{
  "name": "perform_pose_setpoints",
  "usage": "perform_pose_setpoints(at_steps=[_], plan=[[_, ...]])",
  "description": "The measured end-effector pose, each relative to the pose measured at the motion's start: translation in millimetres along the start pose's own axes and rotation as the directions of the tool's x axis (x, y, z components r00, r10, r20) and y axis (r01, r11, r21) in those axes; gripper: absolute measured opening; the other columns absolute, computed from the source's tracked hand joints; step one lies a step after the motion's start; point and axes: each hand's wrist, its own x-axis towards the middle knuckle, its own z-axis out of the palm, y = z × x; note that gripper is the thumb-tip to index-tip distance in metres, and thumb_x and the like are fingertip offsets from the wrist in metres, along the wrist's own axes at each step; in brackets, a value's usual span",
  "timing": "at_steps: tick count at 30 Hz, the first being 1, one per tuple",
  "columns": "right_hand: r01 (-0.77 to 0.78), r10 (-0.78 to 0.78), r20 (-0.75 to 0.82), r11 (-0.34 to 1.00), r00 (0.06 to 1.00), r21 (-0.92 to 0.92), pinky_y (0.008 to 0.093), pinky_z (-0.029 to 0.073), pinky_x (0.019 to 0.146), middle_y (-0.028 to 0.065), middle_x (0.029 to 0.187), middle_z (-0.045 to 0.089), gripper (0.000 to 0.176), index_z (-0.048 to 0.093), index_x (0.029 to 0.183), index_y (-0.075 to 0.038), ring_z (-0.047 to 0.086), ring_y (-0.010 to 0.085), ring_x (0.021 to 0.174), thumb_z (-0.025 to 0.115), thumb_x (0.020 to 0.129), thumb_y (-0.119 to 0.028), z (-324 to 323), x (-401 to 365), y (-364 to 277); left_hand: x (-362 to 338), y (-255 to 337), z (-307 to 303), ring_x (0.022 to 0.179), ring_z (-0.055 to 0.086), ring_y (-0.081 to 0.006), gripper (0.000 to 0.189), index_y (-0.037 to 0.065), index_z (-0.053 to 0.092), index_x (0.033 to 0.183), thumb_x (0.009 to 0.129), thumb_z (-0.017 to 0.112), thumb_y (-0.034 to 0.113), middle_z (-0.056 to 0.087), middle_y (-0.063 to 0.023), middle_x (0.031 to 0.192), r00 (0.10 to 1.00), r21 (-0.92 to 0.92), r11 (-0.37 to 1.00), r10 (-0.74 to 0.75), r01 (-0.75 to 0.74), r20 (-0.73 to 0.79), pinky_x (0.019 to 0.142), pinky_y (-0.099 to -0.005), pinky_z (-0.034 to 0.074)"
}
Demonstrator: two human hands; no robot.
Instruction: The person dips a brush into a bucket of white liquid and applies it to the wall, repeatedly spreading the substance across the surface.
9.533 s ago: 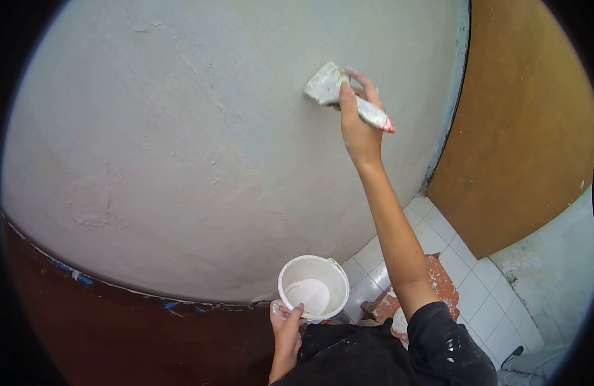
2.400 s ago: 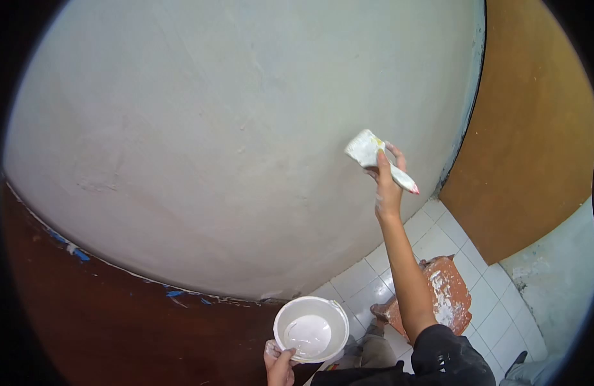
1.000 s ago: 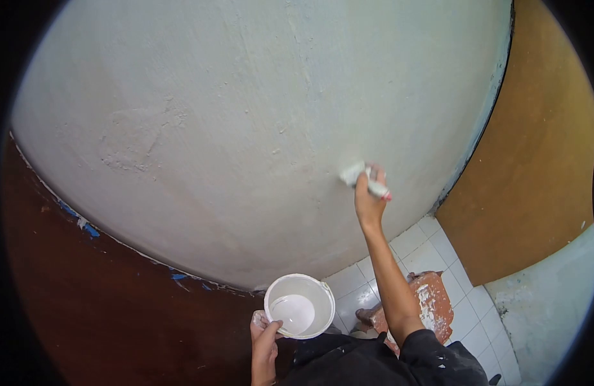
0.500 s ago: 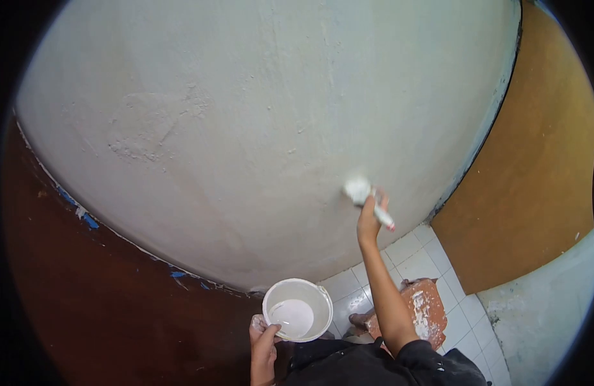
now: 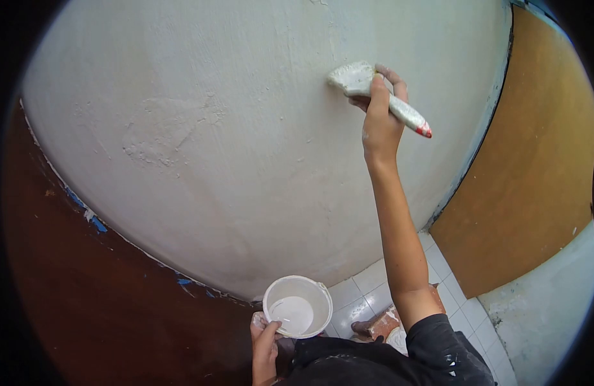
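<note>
My right hand (image 5: 384,106) is wrapped round the handle of a wide paint brush (image 5: 355,78), which is coated in white and has a red tip at the handle's end. The bristles rest at the pale wall (image 5: 245,180), high in the view. Low in the view, my left hand (image 5: 265,338) grips the rim of a white bucket (image 5: 324,299), thumb over the edge. White liquid or residue shows at the bucket's bottom. White smears mark the fingers of both hands.
Dark red-brown surface (image 5: 136,321) at the left, with chipped blue and white along its edge. An orange-brown panel (image 5: 516,167) stands at the right. White floor tiles (image 5: 348,312) and a paint-spattered reddish object (image 5: 382,325) lie below my right arm.
My right hand and the brush have moved up the wall, with the arm stretched further out. The left hand and bucket have barely moved. The view has shifted slightly.
</note>
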Motion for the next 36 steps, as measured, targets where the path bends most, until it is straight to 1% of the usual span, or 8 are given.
perform_pose_setpoints(at_steps=[8, 13, 18, 22, 25, 29, 32, 36], plan=[[-0.357, 0.358, -0.240, 0.933, 0.902, 0.048, 0.0319, 0.055, 0.075, 0.0117, 0.110, 0.061, 0.035, 0.047, 0.131, -0.001, 0.061, 0.0175, 0.098, 0.047, 0.101, -0.020, -101, -166, 149, 10, 3, -8, 0.075, 0.069, -0.0210, 0.026, 0.004, 0.052, 0.099, 0.076, 0.061, -0.004, 0.064, -0.0110, 0.093, 0.999, 0.012, 1.000, -0.020, 0.019, 0.041, 0.057, -0.0347, 0.060], [-0.571, 0.542, -0.180, 0.761, 0.821, -0.308, 0.0308, 0.056, 0.070, 0.0151, 0.106, 0.065, 0.042, 0.048, 0.131, 0.000, 0.065, 0.0173, 0.091, 0.057, 0.097, -0.022, -137, -177, 137, 17, -1, -19, 0.069, 0.068, -0.0200, 0.026, 0.007, 0.051, 0.098, 0.077, 0.063, -0.003, 0.064, -0.0100, 0.089, 0.999, 0.012, 1.000, -0.016, 0.016, 0.028, 0.052, -0.0313, 0.058], [0.094, -0.010, 0.204, 0.909, 0.979, -0.407, 0.0298, 0.055, 0.073, 0.0170, 0.098, 0.071, 0.048, 0.050, 0.134, 0.001, 0.069, 0.0171, 0.087, 0.069, 0.093, -0.016, -96, -47, 30, 12, 2, -21, 0.075, 0.068, -0.0205, 0.029, 0.004, 0.053, 0.101, 0.074, 0.062, -0.001, 0.065, -0.0108, 0.094, 0.999, 0.035, 0.999, 0.011, -0.013, 0.041, 0.056, -0.0342, 0.059], [0.667, -0.509, 0.442, 0.648, 0.738, -0.367, 0.0301, 0.055, 0.075, 0.0114, 0.098, 0.074, 0.027, 0.068, 0.115, -0.001, 0.071, 0.0174, 0.084, 0.072, 0.091, -0.012, -68, 65, -27, 1, 9, -14, 0.078, 0.068, -0.0206, 0.028, 0.004, 0.052, 0.100, 0.074, 0.061, -0.001, 0.064, -0.0109, 0.095, 0.999, 0.040, 0.999, 0.027, -0.028, 0.035, 0.056, -0.0341, 0.059], [0.717, -0.490, 0.523, 0.452, 0.697, -0.531, 0.0331, 0.056, 0.077, 0.0092, 0.102, 0.074, 0.028, 0.071, 0.115, -0.009, 0.071, 0.0224, 0.085, 0.074, 0.087, -0.012, -46, 115, -70, -6, 5, -6, 0.080, 0.069, -0.0210, 0.026, 0.003, 0.052, 0.100, 0.075, 0.060, -0.002, 0.063, -0.0116, 0.095, 0.999, 0.011, 0.999, 0.047, -0.048, 0.025, 0.057, -0.0341, 0.060], [0.920, -0.627, 0.677, 0.205, 0.385, -0.333, 0.0360, 0.056, 0.081, 0.0053, 0.107, 0.074, 0.036, 0.072, 0.119, -0.018, 0.069, 0.0259, 0.094, 0.074, 0.084, -0.009, -66, 145, -40, -16, -8, 2, 0.087, 0.066, -0.0212, 0.030, 0.007, 0.054, 0.109, 0.080, 0.061, 0.001, 0.061, -0.0090, 0.102, 0.999, -0.020, 0.999, 0.035, -0.035, 0.025, 0.062, -0.0318, 0.060], [0.890, -0.348, 0.821, 0.117, 0.452, -0.440, 0.0359, 0.056, 0.084, 0.0045, 0.115, 0.071, 0.057, 0.066, 0.127, -0.020, 0.068, 0.0241, 0.098, 0.073, 0.074, -0.001, -117, 98, 2, -40, -6, 24, 0.080, 0.066, -0.0208, 0.027, 0.007, 0.053, 0.106, 0.080, 0.061, 0.000, 0.059, -0.0072, 0.094, 0.999, -0.080, 0.996, 0.046, -0.048, -0.026, 0.058, -0.0302, 0.060], [0.823, -0.161, 0.879, 0.458, 0.448, -0.335, 0.0362, 0.055, 0.081, 0.0050, 0.104, 0.074, 0.038, 0.072, 0.116, -0.019, 0.069, 0.0255, 0.092, 0.076, 0.079, -0.010, -165, 47, 30, -41, -29, 23, 0.079, 0.066, -0.0201, 0.026, 0.007, 0.053, 0.104, 0.081, 0.062, 0.001, 0.059, -0.0070, 0.092, 1.000, -0.027, 1.000, -0.008, 0.008, -0.011, 0.057, -0.0304, 0.060]])
